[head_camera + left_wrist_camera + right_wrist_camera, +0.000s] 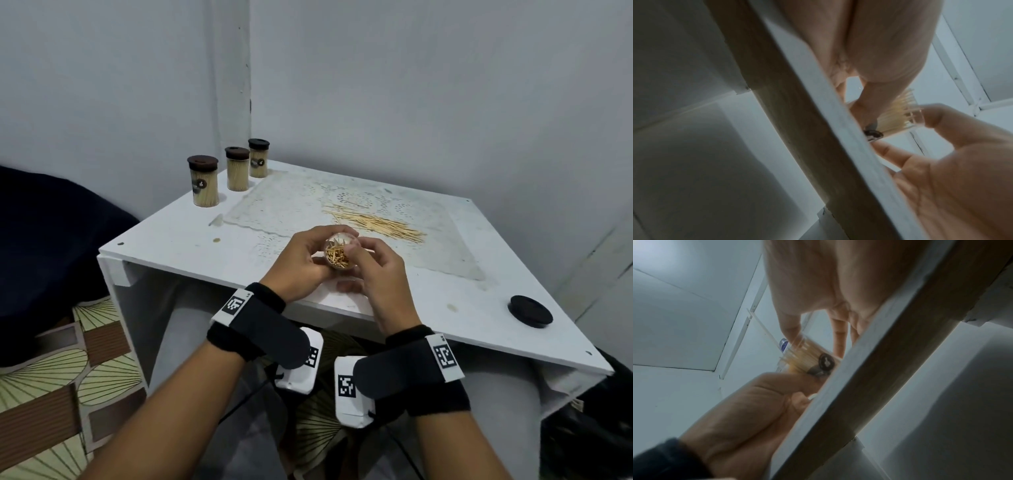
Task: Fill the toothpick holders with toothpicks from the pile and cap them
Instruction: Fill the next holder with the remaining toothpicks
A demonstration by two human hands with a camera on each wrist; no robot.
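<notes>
A clear toothpick holder partly filled with toothpicks is held over the table's front edge, its uncapped mouth tilted toward me. My left hand grips its body from the left. My right hand has thumb and fingertips curled onto its rim from the right. In the left wrist view the holder shows between my left hand and right hand. The right wrist view shows the holder with one toothpick sticking out. The loose toothpick pile lies on the lace mat behind my hands. A dark cap lies at the front right.
Three capped, filled holders stand in a row at the table's back left corner. The white table sits against grey walls. A dark cushion is on the left, patterned floor below.
</notes>
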